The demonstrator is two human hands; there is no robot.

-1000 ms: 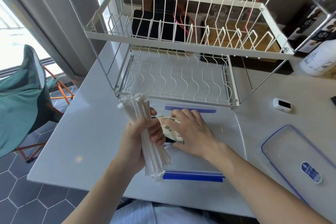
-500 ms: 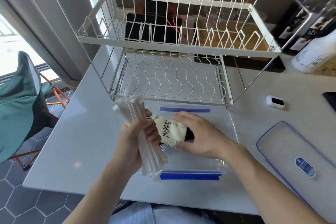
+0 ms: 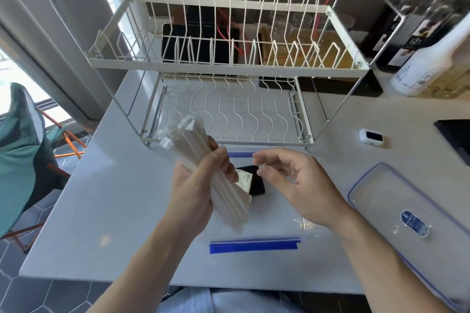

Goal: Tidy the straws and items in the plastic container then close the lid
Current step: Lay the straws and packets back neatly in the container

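My left hand (image 3: 198, 185) grips a bundle of white paper-wrapped straws (image 3: 218, 185), held tilted above the clear plastic container (image 3: 254, 242) with blue clip edges. Inside the container lie a cream packet (image 3: 245, 181) and a black item (image 3: 256, 183), partly hidden by the straws. My right hand (image 3: 292, 185) hovers above the container just right of the straws, fingers curled and apart, holding nothing. The container's clear lid (image 3: 396, 206) with a blue rim and blue label lies flat on the counter to the right.
A white two-tier wire dish rack (image 3: 229, 68) stands right behind the container. A small white device (image 3: 371, 137), a white bottle (image 3: 432, 63) and dark boxes sit at the right rear. A teal folding chair (image 3: 20, 147) stands beyond the counter's left edge.
My right hand has let go of the cream packet and lifted off it, leaving it in the container. My left hand keeps the straw bundle, now raised a little.
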